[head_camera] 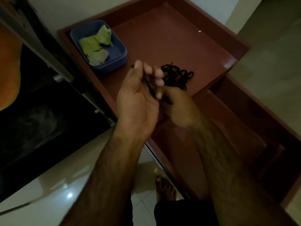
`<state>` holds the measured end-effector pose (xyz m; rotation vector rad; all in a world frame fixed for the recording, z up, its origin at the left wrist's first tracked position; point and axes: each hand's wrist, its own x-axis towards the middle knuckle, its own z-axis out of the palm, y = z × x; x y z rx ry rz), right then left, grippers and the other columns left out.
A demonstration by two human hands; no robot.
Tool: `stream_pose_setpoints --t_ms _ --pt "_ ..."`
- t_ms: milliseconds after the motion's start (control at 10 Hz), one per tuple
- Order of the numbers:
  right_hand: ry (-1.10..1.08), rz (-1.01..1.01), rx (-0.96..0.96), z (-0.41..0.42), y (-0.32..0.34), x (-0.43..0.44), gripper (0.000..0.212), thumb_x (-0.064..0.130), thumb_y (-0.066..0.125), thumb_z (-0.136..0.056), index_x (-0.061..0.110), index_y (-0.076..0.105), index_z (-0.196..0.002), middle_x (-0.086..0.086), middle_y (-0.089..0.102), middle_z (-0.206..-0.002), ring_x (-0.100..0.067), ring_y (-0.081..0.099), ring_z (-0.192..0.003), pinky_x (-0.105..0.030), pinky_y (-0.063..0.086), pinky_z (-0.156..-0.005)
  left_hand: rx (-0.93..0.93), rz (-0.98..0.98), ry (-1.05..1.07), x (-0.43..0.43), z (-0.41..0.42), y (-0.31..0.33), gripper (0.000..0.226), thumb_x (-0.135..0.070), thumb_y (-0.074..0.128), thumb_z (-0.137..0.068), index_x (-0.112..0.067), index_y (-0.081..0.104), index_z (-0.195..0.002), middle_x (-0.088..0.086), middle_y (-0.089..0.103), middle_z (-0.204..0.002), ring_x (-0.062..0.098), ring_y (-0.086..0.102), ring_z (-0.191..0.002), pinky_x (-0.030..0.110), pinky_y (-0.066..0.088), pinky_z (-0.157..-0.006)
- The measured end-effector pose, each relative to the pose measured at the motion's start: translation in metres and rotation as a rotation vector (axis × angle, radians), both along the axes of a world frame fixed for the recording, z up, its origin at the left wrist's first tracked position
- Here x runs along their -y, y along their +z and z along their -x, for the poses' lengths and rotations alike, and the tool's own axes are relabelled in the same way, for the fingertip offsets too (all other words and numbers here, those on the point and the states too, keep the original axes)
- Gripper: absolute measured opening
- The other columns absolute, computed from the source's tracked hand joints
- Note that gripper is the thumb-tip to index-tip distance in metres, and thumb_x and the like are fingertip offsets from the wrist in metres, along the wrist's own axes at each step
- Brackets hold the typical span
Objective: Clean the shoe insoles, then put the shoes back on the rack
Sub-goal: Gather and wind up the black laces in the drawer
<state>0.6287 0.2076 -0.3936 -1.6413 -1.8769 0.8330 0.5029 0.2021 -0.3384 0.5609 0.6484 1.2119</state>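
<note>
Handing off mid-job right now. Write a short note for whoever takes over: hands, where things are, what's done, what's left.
Left hand: palm up, thumb and fingers pinching a black lace above the rack top.
Right hand: close against the left, blurred and partly hidden; its grip cannot be told.
On the rack top: a pile of black laces just beyond the hands, and a blue tub with crumpled green cloths at the far left.
Done: the laces appear to be out of the shoes.
Left: no shoes or insoles are in view, so cleaning cannot be confirmed. Find them, relace, then rack them.
</note>
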Motion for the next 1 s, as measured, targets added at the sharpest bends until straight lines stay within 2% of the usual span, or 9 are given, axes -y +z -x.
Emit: stream_pose_setpoints --t_ms 100,200,400,500,600,700,800,900,1000 --pt "0.069 0.008 -0.043 -0.004 0.003 0.003 0.052 -0.004 0.045 -0.101 0.020 0.060 -0.144 0.001 0.063 -0.141 -0.016 0.056 -0.133 -0.025 0.041 -0.110 -0.508 -0.239 0.302 -0.007 -0.005 -0.014 0.029 -0.019 0.036 -0.111 -0.014 0.058 -0.093 0.003 0.069 -0.095 0.016 0.064 -0.085 0.026 0.050 -0.070" --pt "0.101 0.026 0.013 -0.004 0.006 0.006 0.040 0.003 0.051 -0.101 0.018 0.068 -0.134 -0.003 0.073 -0.119 -0.022 0.067 -0.111 -0.038 0.053 -0.098 -0.938 -0.542 0.379 -0.009 -0.004 -0.028 0.023 -0.009 0.039 -0.109 -0.009 0.060 -0.099 0.003 0.067 -0.098 0.016 0.065 -0.097 0.024 0.050 -0.084" --pt "0.078 0.046 -0.093 -0.023 0.021 0.026 0.027 0.002 0.055 -0.100 0.014 0.076 -0.113 -0.001 0.073 -0.104 -0.004 0.064 -0.094 -0.028 0.051 -0.085 -1.674 -0.559 -0.028 -0.003 0.000 -0.023 0.014 -0.020 0.048 -0.101 -0.020 0.047 -0.087 -0.010 0.049 -0.078 0.017 0.049 -0.077 0.033 0.030 -0.072" --pt "-0.058 -0.088 -0.153 -0.033 0.029 0.026 0.024 0.013 0.055 -0.097 0.020 0.076 -0.108 0.005 0.071 -0.101 -0.009 0.067 -0.097 -0.032 0.053 -0.088 -1.699 -0.376 -0.157 0.003 0.004 -0.015 0.051 -0.054 0.029 -0.108 -0.018 0.053 -0.082 -0.005 0.055 -0.076 0.020 0.053 -0.073 0.035 0.035 -0.069" --pt "-0.115 -0.117 -0.217 -0.031 0.036 0.017 0.027 0.013 0.051 -0.098 0.020 0.075 -0.110 0.008 0.072 -0.104 -0.007 0.068 -0.101 -0.028 0.053 -0.089 -1.416 -0.287 -0.443 0.011 0.006 -0.002 0.069 -0.064 0.026 -0.105 -0.013 0.053 -0.067 -0.002 0.057 -0.064 0.018 0.054 -0.060 0.035 0.043 -0.066" --pt "-0.051 -0.043 -0.301 -0.020 0.032 0.006 0.021 0.022 0.054 -0.100 0.026 0.074 -0.105 -0.001 0.075 -0.099 -0.020 0.071 -0.098 -0.041 0.057 -0.087 -0.597 -0.049 -0.755 0.019 0.011 0.003 0.058 -0.046 0.040 -0.107 -0.012 0.041 -0.059 -0.001 0.033 -0.044 0.013 0.025 -0.038 0.024 0.025 -0.041" --pt "-0.039 0.034 -0.247 -0.016 0.024 0.003 0.024 0.016 0.052 -0.102 0.012 0.074 -0.111 -0.013 0.074 -0.104 -0.034 0.070 -0.099 -0.052 0.056 -0.090 0.076 0.059 -0.708 0.019 0.014 0.007 0.043 -0.035 0.043 -0.101 -0.012 0.045 -0.065 0.000 0.037 -0.047 0.013 0.021 -0.040 0.027 0.014 -0.041" --pt "-0.011 0.054 -0.138 -0.022 0.015 0.010 0.020 0.011 0.055 -0.105 0.010 0.073 -0.110 -0.009 0.073 -0.106 -0.025 0.068 -0.101 -0.044 0.053 -0.091 0.104 -0.047 -0.219 0.007 0.010 0.003 0.033 -0.030 0.037 -0.104 -0.010 0.051 -0.081 0.005 0.047 -0.067 0.020 0.039 -0.061 0.032 0.034 -0.060" --pt "0.033 0.063 -0.133 -0.024 0.015 0.019 0.013 0.020 0.062 -0.102 0.020 0.075 -0.104 -0.001 0.070 -0.105 -0.014 0.067 -0.099 -0.047 0.053 -0.090 -0.417 -0.163 0.172 -0.003 0.003 -0.012 0.028 -0.023 0.039 -0.107 -0.012 0.057 -0.089 0.005 0.060 -0.082 0.017 0.057 -0.079 0.024 0.046 -0.074"
